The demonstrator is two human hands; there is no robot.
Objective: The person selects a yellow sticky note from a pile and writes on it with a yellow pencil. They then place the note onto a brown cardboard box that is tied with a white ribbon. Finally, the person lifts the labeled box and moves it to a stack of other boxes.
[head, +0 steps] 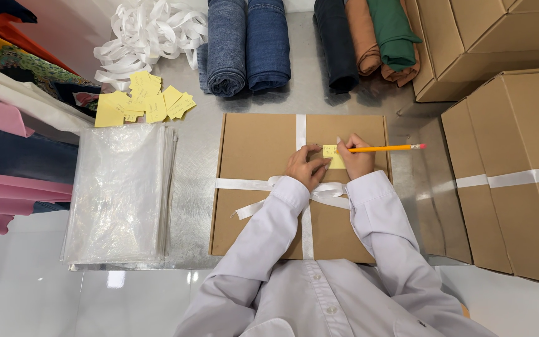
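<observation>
Centrally, on a steel tabletop (201,162), a flat cardboard box (251,187) tied crosswise with white ribbon (244,185) is laid as a writing surface. A small yellow note (333,156) is pinned against its lid by the left hand (305,167), fingers pressed down on it so it cannot slip. An orange pencil (387,148) is clamped in the right hand (357,161); its tip, apparently on the note, is hidden.
</observation>
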